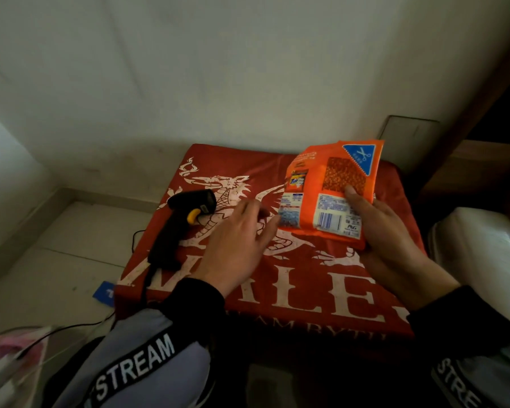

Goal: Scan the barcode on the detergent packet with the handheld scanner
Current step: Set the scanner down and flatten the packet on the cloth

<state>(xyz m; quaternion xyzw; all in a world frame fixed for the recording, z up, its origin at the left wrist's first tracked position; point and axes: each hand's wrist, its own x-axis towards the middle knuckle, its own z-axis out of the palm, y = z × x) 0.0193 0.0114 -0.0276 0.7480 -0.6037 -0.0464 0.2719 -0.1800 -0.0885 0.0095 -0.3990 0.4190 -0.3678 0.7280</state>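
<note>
Right hand (389,231) grips the orange detergent packet (330,189), barcode (330,220) up; left hand (236,242) hovers spread beside the black scanner (183,219) lying on the red cloth (277,290).

Dim, murky indoor light with soft shadow pooling along the wall (189,69) base. Wide-angle bending curves the edges; the lower left corner smears with motion blur.
</note>
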